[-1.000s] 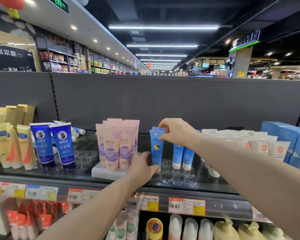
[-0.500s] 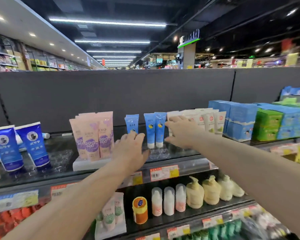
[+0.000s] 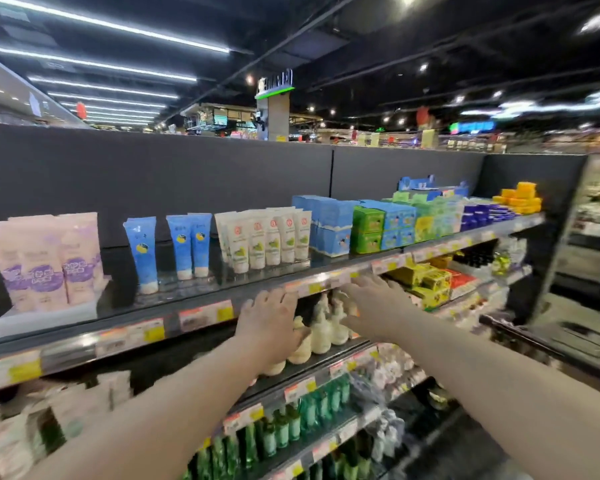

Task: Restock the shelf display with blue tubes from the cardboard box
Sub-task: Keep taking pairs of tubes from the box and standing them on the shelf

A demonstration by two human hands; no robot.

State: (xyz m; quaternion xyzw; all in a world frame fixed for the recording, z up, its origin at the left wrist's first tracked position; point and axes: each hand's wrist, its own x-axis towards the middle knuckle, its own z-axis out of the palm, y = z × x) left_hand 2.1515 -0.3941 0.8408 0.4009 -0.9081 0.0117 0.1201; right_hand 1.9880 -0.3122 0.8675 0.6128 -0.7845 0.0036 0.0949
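Observation:
Three light blue tubes stand cap-down on the top shelf [image 3: 194, 299]: one [image 3: 142, 254] apart on the left, and two [image 3: 189, 247] side by side to its right. My left hand [image 3: 271, 323] hangs in front of the shelf edge, below and right of the tubes, fingers spread and holding nothing. My right hand [image 3: 374, 306] is further right at the same height, also spread and holding nothing. The cardboard box is not in view.
Pink tubes [image 3: 45, 261] stand left of the blue ones, white tubes [image 3: 267, 237] right of them, then blue and green cartons [image 3: 368, 223]. Cream pump bottles [image 3: 321, 334] fill the shelf below, behind my hands. A dark cart rail [image 3: 534, 341] is at right.
Both hands have let go of the blue tube and pulled back down and rightward from the top shelf. The view has swung to the right.

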